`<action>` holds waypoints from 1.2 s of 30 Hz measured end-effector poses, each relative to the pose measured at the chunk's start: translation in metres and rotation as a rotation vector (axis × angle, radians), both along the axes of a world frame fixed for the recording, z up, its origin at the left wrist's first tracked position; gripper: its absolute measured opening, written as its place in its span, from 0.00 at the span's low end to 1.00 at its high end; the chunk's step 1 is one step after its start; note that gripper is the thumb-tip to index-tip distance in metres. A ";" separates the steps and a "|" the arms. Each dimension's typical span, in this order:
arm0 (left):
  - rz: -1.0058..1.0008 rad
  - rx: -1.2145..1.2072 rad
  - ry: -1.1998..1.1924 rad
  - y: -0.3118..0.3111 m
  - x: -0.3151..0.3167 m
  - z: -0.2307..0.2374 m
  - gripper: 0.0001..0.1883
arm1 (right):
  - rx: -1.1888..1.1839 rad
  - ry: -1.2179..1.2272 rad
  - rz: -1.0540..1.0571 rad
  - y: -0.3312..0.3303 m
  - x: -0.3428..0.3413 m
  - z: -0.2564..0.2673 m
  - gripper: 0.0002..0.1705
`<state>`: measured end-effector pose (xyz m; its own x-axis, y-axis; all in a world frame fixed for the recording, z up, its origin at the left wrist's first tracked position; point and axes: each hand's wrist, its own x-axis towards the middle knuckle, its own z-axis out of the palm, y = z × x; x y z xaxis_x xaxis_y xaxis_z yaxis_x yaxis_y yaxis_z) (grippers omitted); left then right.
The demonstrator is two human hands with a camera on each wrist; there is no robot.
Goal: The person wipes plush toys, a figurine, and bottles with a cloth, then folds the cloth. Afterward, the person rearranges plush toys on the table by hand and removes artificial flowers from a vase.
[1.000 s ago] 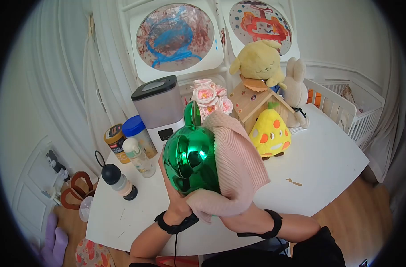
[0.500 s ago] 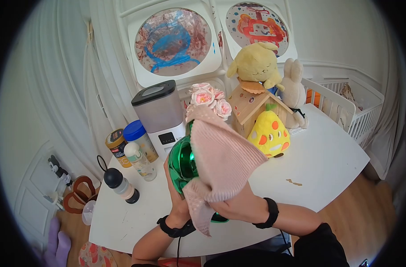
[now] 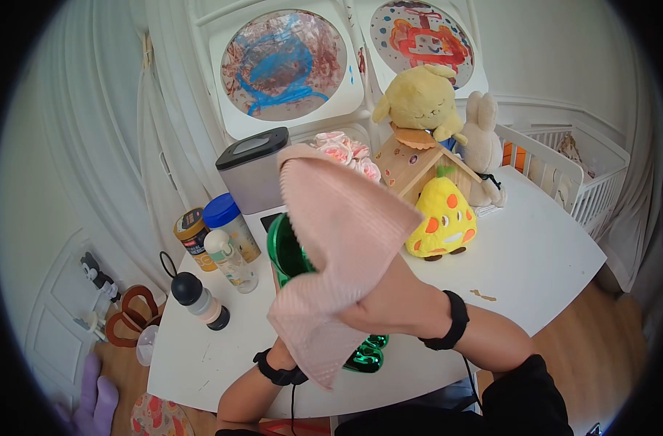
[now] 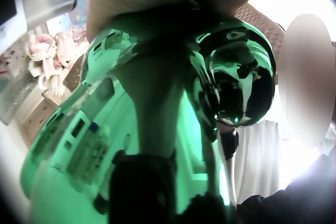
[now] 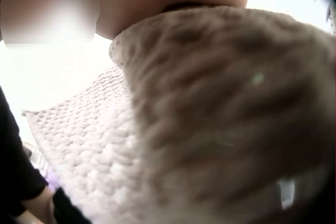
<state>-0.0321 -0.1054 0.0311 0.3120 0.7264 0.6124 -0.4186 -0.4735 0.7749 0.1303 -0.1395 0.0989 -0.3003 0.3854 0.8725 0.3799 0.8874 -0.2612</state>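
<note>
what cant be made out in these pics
Head view: most of the shiny green rounded object, behind the pale pink ribbed cloth.
Head view: most of the left hand, behind that cloth.
Head view: the fingertips of the right hand, behind that cloth too.
Left wrist view: part of the left hand, cut off by the top edge.
Head view: lettering on the gold-and-black round container, too small.

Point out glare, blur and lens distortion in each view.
Head: black fisheye corners, curtains bowed at left; left wrist: glare washes out the right side, and the glossy green ornament carries bright and dark reflections; right wrist: the pink cloth is partly blurred and shadowed, the background overexposed.
</note>
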 end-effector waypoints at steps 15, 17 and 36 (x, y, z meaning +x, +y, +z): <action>-0.130 -0.233 -0.099 -0.011 -0.008 0.007 0.54 | -0.289 -0.007 0.042 -0.017 0.008 -0.032 0.16; -0.156 -0.284 -0.107 -0.012 -0.012 0.008 0.52 | -0.291 0.097 0.150 -0.033 -0.001 -0.026 0.23; -0.082 -0.179 -0.373 0.006 -0.056 0.035 0.39 | -1.223 0.516 -0.110 -0.060 0.090 -0.112 0.21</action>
